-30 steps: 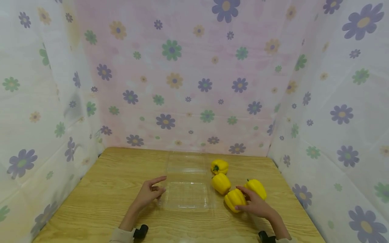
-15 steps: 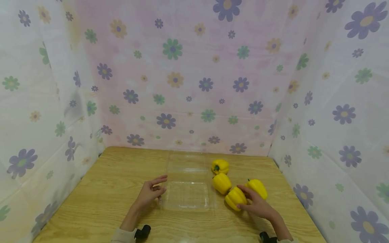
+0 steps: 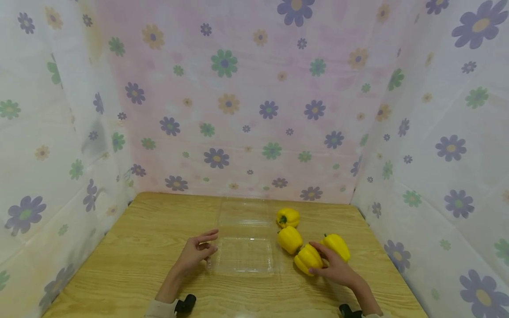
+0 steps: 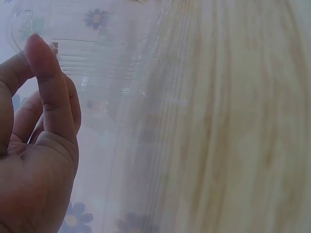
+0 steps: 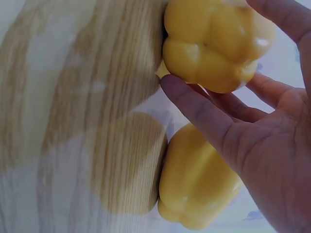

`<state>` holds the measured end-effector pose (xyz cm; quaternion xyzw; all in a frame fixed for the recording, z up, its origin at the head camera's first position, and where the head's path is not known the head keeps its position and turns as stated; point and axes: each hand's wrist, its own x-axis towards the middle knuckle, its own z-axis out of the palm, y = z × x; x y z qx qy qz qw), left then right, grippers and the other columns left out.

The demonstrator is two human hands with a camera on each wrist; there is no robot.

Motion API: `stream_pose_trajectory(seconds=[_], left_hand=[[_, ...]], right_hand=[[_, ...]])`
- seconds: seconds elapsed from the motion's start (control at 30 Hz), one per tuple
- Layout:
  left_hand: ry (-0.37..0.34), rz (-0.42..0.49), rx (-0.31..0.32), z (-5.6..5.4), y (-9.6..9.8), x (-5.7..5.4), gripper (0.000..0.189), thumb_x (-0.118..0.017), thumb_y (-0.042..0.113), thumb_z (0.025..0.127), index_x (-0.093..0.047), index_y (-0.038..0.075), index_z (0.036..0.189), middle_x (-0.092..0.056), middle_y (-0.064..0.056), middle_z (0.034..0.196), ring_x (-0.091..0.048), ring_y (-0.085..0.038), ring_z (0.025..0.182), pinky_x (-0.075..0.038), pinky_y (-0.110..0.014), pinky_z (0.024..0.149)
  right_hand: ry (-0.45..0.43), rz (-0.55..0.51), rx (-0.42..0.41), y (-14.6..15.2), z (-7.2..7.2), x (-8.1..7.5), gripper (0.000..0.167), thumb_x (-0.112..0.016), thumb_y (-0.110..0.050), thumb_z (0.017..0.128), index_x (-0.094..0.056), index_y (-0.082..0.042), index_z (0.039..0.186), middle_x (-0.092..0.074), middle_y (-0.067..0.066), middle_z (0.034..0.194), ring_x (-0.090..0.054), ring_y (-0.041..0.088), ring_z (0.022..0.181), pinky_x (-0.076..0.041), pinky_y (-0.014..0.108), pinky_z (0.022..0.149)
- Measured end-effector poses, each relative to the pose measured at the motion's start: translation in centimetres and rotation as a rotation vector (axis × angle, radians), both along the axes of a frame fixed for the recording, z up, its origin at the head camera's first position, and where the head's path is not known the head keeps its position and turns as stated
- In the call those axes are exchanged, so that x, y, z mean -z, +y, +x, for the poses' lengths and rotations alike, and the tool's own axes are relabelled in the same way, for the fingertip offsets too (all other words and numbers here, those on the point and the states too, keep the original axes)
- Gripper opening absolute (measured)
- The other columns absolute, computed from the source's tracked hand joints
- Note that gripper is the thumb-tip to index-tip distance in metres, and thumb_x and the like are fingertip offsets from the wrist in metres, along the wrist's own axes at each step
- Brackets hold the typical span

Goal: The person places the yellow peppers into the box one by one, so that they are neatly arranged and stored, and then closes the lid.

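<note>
My right hand (image 3: 336, 267) holds a yellow bell pepper (image 3: 308, 259) between thumb and fingers, right of the container. In the right wrist view the lobed bottom of this bell pepper (image 5: 209, 48) faces the camera, with the thumb along its near side. A clear plastic clamshell container (image 3: 244, 260) lies opened flat, its lid part toward the back. Beside its left edge is my left hand (image 3: 195, 254), index finger and thumb reaching to the rim with a gap between them. The left wrist view shows the fingertips (image 4: 41, 53) overlapping the ridged plastic corner.
Another yellow bell pepper (image 3: 336, 247) lies just beyond the right hand. Two more, a back bell pepper (image 3: 288, 217) and a middle bell pepper (image 3: 290, 240), line the container's right side. Flowered cloth (image 3: 246, 110) encloses the wooden table (image 3: 159, 221) at back and sides.
</note>
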<state>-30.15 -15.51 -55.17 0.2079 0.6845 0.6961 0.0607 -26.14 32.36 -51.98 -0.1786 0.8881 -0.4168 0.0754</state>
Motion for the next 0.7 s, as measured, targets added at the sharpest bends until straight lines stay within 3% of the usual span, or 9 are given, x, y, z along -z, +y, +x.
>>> stream_pose_trajectory(seconds=[0.13,0.4,0.7], left_hand=[[-0.021,0.005,-0.011,-0.02,0.1,-0.15,0.055,-0.07,0.002,0.095,-0.047,-0.02,0.14,-0.031,-0.03,0.159,-0.057,-0.005,0.08,-0.054,-0.02,0.054],[-0.015,0.018,-0.028,-0.12,0.19,-0.25,0.051,-0.068,-0.002,0.095,-0.049,-0.021,0.137,-0.031,-0.032,0.159,-0.058,-0.006,0.078,-0.053,-0.019,0.053],[-0.03,0.028,-0.031,-0.09,0.3,-0.12,0.053,-0.069,0.0,0.095,-0.047,-0.021,0.138,-0.031,-0.03,0.16,-0.057,-0.006,0.078,-0.051,-0.018,0.053]], right_hand=[[-0.024,-0.019,-0.001,-0.11,-0.12,0.04,0.084,-0.077,-0.03,0.092,-0.033,0.001,0.157,-0.035,0.033,0.156,-0.046,0.054,0.132,-0.058,0.046,0.091],[0.008,-0.008,-0.063,-0.1,-0.2,-0.2,0.079,-0.073,-0.029,0.096,-0.031,0.0,0.158,-0.037,0.03,0.156,-0.047,0.051,0.133,-0.05,0.057,0.099],[-0.009,-0.056,-0.061,0.26,-0.04,-0.18,0.08,-0.077,-0.025,0.093,-0.035,-0.001,0.157,-0.04,0.03,0.154,-0.048,0.053,0.131,-0.056,0.051,0.093]])
